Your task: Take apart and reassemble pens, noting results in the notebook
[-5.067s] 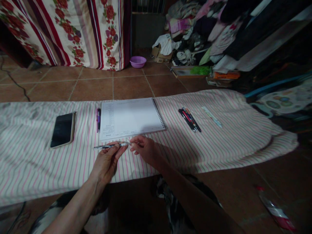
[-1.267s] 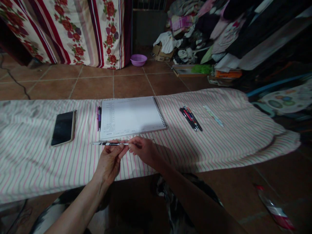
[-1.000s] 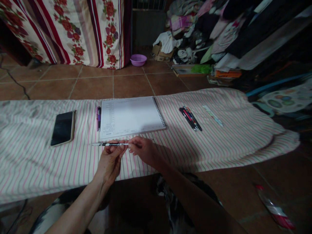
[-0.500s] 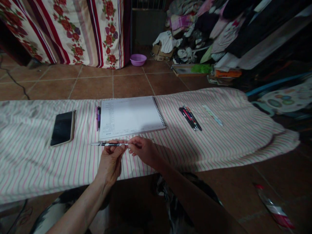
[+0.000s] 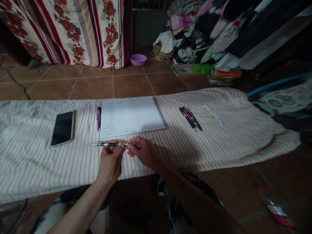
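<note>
Level in front of me is a slim pen (image 5: 109, 144) with a clear tip end pointing left and a black-and-white barrel. My left hand (image 5: 110, 157) is closed around its middle, thumb on top. At the pen's right end, the fingers of my right hand (image 5: 141, 150) pinch it, covering that end. Just beyond both hands lies a spiral notebook (image 5: 133, 115), open at a mostly blank page with a printed column at its left. A pink pen (image 5: 97, 118) and a purple-and-black pen (image 5: 99, 118) lie along the notebook's left edge.
A phone (image 5: 62, 128) lies on the striped cloth (image 5: 83, 162) at left. Several pens (image 5: 190, 118) are bunched right of the notebook, with a pale pen-like stick (image 5: 213, 114) farther right. On the tiled floor are a purple basin (image 5: 138, 60) and a red-and-clear wrapper (image 5: 275, 208).
The pen has shifted very slightly to the left in my fingers. Both hands stay in nearly the same place and keep their grip on it.
</note>
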A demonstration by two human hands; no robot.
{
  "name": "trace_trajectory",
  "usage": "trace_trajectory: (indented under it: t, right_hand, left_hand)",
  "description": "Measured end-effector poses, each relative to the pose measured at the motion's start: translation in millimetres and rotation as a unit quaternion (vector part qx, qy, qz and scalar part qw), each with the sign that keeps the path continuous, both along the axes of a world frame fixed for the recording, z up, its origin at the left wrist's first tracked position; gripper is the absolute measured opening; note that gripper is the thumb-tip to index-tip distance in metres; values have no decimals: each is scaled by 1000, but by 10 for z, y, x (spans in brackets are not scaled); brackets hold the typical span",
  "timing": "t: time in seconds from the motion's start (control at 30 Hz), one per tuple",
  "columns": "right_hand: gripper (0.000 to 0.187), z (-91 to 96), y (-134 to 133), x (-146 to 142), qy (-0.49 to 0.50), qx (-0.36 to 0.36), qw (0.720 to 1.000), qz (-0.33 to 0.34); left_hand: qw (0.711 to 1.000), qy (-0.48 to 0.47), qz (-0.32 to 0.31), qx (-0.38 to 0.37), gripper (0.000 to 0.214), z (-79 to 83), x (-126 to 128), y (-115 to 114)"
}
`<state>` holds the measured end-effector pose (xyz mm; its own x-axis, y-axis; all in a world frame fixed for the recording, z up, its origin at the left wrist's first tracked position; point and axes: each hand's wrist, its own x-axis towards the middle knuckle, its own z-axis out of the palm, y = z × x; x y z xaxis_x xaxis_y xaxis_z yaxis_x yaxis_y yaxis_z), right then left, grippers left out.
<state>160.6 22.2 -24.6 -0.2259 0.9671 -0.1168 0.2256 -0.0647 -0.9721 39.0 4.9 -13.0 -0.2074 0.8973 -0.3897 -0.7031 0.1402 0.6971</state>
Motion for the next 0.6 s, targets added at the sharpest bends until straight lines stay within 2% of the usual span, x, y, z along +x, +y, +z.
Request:
trace_trajectory:
  t: [0.17,0.6]
  right_hand:
    - [14,-30,0,-10,47,-20,999,2]
    - [12,-25,-2,-10,60,-37,997,-16]
  left_hand:
    - [1000,15,12,0,35,8,1,-2]
    - [999,12,34,-7,35,5,7,8]
